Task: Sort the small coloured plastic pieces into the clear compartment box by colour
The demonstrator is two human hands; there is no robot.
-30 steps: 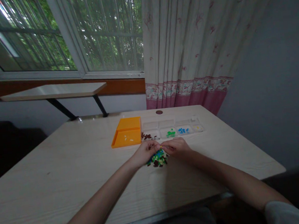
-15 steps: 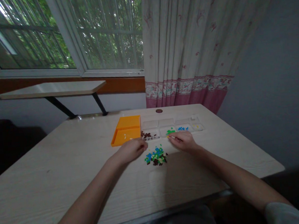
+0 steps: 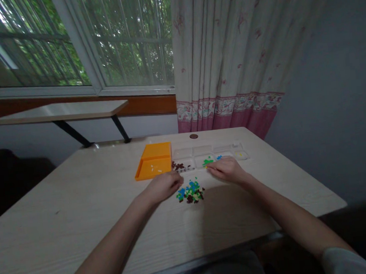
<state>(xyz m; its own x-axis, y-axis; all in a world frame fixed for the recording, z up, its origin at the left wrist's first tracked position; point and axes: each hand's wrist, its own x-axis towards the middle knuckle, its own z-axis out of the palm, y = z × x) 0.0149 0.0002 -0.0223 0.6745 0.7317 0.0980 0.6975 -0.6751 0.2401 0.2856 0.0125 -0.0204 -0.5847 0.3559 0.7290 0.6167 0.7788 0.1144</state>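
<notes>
A mixed pile of small blue, green, brown and pale plastic pieces (image 3: 190,191) lies on the table between my hands. My left hand (image 3: 164,186) rests just left of the pile, its fingers curled closed; what they hold, if anything, is hidden. Beyond the pile to the right, my right hand (image 3: 228,170) pinches a small yellow piece (image 3: 207,166) at its fingertips. This hand is at the near edge of a clear compartment box (image 3: 198,157) and covers part of it. Brown pieces (image 3: 179,165), green pieces (image 3: 207,161) and blue pieces (image 3: 219,157) sit in separate compartments.
An open orange case (image 3: 155,151) with a few pale pieces in it stands left of the clear box. The pale wooden table (image 3: 111,193) carries a raised shelf (image 3: 63,111) at the back left. A patterned curtain (image 3: 222,66) hangs behind.
My right hand has shifted slightly right and hides more of the blue pieces. My left hand has come a little nearer to the pile. The camera view has moved slightly.
</notes>
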